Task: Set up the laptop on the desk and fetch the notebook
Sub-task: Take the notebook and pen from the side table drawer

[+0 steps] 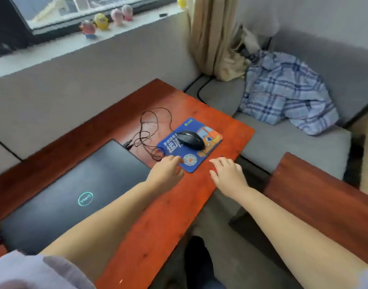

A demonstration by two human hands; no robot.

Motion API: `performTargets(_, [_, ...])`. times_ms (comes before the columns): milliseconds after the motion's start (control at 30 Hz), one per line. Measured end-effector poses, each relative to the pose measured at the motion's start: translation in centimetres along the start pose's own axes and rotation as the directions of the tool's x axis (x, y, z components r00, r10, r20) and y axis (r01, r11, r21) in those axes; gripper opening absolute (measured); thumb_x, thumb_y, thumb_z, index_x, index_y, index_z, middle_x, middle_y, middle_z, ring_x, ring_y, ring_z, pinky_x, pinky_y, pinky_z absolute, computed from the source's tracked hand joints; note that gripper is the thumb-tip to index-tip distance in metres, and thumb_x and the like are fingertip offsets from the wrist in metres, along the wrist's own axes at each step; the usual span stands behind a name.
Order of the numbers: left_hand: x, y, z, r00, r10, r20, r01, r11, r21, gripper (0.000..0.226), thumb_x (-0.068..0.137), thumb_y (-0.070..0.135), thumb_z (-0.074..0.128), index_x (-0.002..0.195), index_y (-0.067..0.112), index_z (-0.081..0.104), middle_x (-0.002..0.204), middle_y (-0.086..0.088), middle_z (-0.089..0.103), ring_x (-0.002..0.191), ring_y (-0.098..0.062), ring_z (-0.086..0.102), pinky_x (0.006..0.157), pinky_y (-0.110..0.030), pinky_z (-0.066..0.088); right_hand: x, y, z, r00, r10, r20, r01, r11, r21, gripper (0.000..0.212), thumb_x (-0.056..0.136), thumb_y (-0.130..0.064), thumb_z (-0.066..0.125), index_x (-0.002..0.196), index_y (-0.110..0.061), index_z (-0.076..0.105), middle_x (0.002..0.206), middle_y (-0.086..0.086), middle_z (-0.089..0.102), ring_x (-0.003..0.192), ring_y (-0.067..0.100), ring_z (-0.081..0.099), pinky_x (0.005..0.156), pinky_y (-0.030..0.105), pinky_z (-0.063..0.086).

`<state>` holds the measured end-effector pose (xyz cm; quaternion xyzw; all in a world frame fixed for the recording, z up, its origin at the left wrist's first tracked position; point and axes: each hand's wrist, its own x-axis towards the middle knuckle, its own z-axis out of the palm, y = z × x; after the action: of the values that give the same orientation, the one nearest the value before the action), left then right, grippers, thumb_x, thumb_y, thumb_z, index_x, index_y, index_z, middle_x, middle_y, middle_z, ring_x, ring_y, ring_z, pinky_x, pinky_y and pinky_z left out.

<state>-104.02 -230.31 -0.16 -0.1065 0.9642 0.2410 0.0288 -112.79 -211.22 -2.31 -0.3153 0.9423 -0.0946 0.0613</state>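
— Where does the laptop sit?

— The closed black laptop point(74, 195) lies flat on the red wooden desk point(158, 222), lid down, logo up, filling the desk's left half. Its far corner reaches the coiled black cable point(149, 134) of the mouse point(190, 139); a strip of bare wood runs along its right side to the desk's near edge.

— And the hands?

— Both reach forward over the right end of the desk. The left hand point(167, 172), grip released and fingers loosely curled, touches the near left corner of the blue mouse pad point(189, 144). The right hand point(228, 174), also released with fingers spread, hovers at the desk's right edge, just beside the pad and holding nothing.

— How much room is there?

— The pad lies close to the desk's right edge, the mouse on top of it. Past that edge a gap of grey floor opens, then a second red wooden surface point(316, 203) stands apart. Beyond the desk's far corner, a grey couch point(293, 149) carries a crumpled plaid shirt point(283, 94), near a beige curtain point(212, 38).

— The notebook?

— No notebook is visible. Small toy figures point(101, 22) line the window sill point(54, 44).
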Motion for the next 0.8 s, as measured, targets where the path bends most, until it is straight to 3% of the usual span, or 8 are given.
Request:
performTargets(200, [-1.9, 10.2, 6.9, 0.93, 0.258, 0.26, -0.254, 0.966, -0.047, 0.031, 0.092, 0.028, 0.045, 0.119, 0.016, 0.052, 0.118, -0.006, 0.057, 0.114, -0.024, 0.051, 0.094, -0.039, 0.046, -15.2, 8.4, 1.2, 0.918, 0.39, 0.067, -0.392, 0.92, 0.027, 0.042, 0.095, -0.035, 0.038, 0.136, -0.025, 0.039, 0.138, -0.002, 0.045, 0.128, 0.02, 0.038, 0.104, 0.039, 0.03])
performTargets(333, [-2.6, 15.7, 11.3, 0.881, 0.301, 0.364, -0.289, 0.953, -0.09, 0.031, 0.091, 0.024, 0.046, 0.119, 0.013, 0.053, 0.12, -0.008, 0.058, 0.113, -0.025, 0.054, 0.094, -0.035, 0.046, -22.0, 12.4, 2.3, 0.813, 0.565, 0.141, -0.577, 0.815, 0.059, 0.04, 0.096, -0.034, 0.037, 0.134, -0.024, 0.039, 0.136, 0.001, 0.046, 0.126, 0.023, 0.04, 0.101, 0.04, 0.034])
performTargets(500, [-2.9, 19.6, 18.4, 0.825, 0.2, 0.529, -0.178, 0.98, -0.093, 0.029, 0.09, 0.021, 0.044, 0.114, 0.014, 0.058, 0.118, -0.009, 0.061, 0.11, -0.025, 0.056, 0.091, -0.03, 0.045, -27.6, 16.7, 5.8, 0.704, 0.664, 0.251, -0.702, 0.703, 0.112, 0.038, 0.095, -0.034, 0.038, 0.132, -0.025, 0.041, 0.135, 0.001, 0.048, 0.124, 0.024, 0.042, 0.097, 0.039, 0.038])
performTargets(667, [-1.4, 21.3, 27.0, 0.801, 0.025, 0.598, 0.048, 0.993, -0.106, 0.026, 0.09, 0.018, 0.046, 0.109, 0.01, 0.062, 0.11, -0.012, 0.068, 0.102, -0.029, 0.061, 0.081, -0.029, 0.045, -29.9, 23.1, 10.7, 0.623, 0.692, 0.364, -0.781, 0.576, 0.242, 0.036, 0.095, -0.025, 0.042, 0.13, -0.016, 0.046, 0.131, 0.01, 0.05, 0.122, 0.028, 0.046, 0.098, 0.034, 0.039])
performTargets(733, [-0.3, 21.5, 30.7, 0.791, -0.045, 0.611, 0.151, 0.981, -0.124, 0.025, 0.091, 0.017, 0.046, 0.107, 0.008, 0.062, 0.107, -0.012, 0.068, 0.101, -0.029, 0.06, 0.081, -0.029, 0.044, -29.8, 25.8, 12.8, 0.575, 0.721, 0.387, -0.814, 0.455, 0.362, 0.035, 0.095, -0.019, 0.044, 0.129, -0.01, 0.048, 0.129, 0.015, 0.052, 0.118, 0.028, 0.05, 0.096, 0.03, 0.038])
performTargets(800, [1.0, 21.7, 34.5, 0.774, -0.104, 0.625, 0.281, 0.94, -0.192, 0.025, 0.091, 0.014, 0.045, 0.107, 0.003, 0.062, 0.096, -0.013, 0.067, 0.092, -0.028, 0.061, 0.078, -0.031, 0.046, -29.3, 28.4, 15.0, 0.48, 0.767, 0.425, -0.833, 0.248, 0.494, 0.034, 0.096, -0.017, 0.044, 0.127, -0.007, 0.048, 0.126, 0.016, 0.055, 0.11, 0.027, 0.054, 0.087, 0.025, 0.038])
